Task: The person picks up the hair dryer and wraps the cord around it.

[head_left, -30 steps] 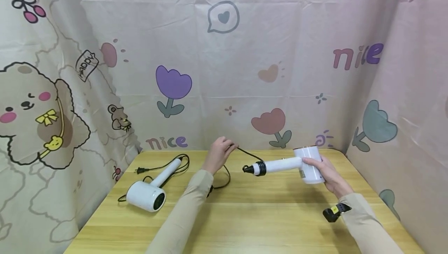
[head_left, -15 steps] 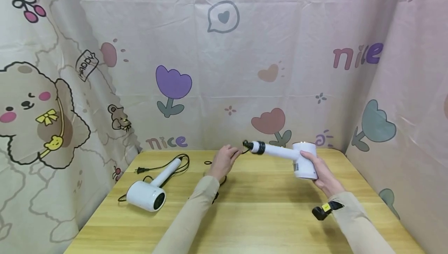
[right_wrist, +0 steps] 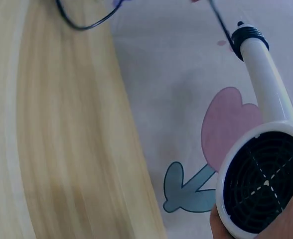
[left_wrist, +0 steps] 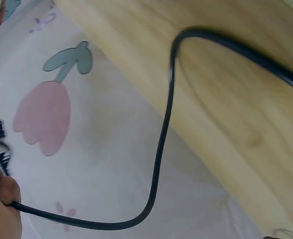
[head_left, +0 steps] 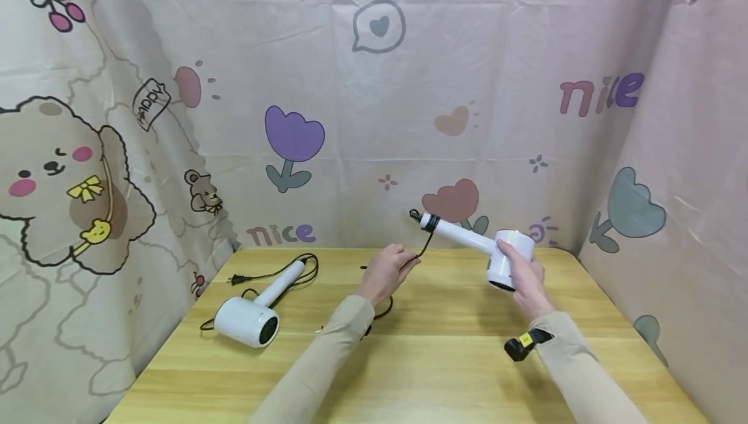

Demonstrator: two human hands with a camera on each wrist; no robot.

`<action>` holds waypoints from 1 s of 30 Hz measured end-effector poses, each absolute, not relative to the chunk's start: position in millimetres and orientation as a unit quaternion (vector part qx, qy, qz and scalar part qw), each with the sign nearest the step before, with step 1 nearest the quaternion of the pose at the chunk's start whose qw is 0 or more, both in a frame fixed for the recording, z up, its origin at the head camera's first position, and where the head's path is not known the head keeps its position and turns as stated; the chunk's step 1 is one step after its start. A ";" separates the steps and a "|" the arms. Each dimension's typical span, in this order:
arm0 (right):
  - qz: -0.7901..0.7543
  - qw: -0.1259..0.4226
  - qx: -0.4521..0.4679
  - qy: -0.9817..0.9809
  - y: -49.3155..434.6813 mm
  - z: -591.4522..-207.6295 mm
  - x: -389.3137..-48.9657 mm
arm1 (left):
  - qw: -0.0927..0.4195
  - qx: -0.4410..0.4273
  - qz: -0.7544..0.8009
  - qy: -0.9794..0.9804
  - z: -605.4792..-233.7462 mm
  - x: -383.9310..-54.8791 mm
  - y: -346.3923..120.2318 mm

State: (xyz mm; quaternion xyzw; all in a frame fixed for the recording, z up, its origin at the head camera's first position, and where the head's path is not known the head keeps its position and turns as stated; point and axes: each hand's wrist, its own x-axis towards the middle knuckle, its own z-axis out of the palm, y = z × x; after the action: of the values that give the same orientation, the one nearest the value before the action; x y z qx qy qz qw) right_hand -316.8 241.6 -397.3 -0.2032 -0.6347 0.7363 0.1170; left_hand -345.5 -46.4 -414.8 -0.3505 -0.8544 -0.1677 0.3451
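My right hand (head_left: 526, 278) grips the barrel of a white hair dryer (head_left: 467, 237), held up over the right of the table with its handle tilted up to the left. Black cord is wound in several turns round the handle's end, seen also on the hair dryer (right_wrist: 266, 82) in the right wrist view, where its dark grille faces the camera. My left hand (head_left: 387, 273) pinches the black power cord (head_left: 427, 244) a short way from the coils. In the left wrist view, the cord (left_wrist: 159, 149) runs from the fingers in a loose bend over the table.
A second white hair dryer (head_left: 245, 320) lies at the left of the wooden table (head_left: 444, 372), its black cord looped round behind it and its plug (head_left: 238, 279) toward the back. A printed curtain (head_left: 362, 119) hangs behind and on both sides.
The hair dryer's handle has swung from about level to pointing up and left, and the barrel has turned with it. My left hand has moved right and a little down, still pinching the cord.
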 end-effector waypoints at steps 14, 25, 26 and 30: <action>0.530 0.242 -0.171 -0.795 242.8 -397.1 -313.1 | 0.349 -0.378 -0.135 -0.847 -391.0 -343.1 -49.5; 0.431 0.217 -0.052 -0.874 258.4 -391.9 -307.1 | 0.445 -0.345 -0.068 -0.824 -380.6 -355.9 -61.7; 0.423 0.209 -0.042 -0.881 259.5 -391.1 -306.3 | 0.449 -0.349 -0.064 -0.820 -380.7 -356.2 -61.8; 0.417 0.168 0.005 -0.893 262.7 -388.4 -305.9 | 0.454 -0.350 -0.067 -0.816 -381.5 -358.2 -60.3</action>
State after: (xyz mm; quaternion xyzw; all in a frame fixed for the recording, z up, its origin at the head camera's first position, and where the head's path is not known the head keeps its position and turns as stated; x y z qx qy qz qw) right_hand -305.9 262.7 -388.4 0.0045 -0.8933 0.4167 0.1684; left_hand -358.2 -60.3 -381.5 -0.3503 -0.8164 -0.0667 0.4542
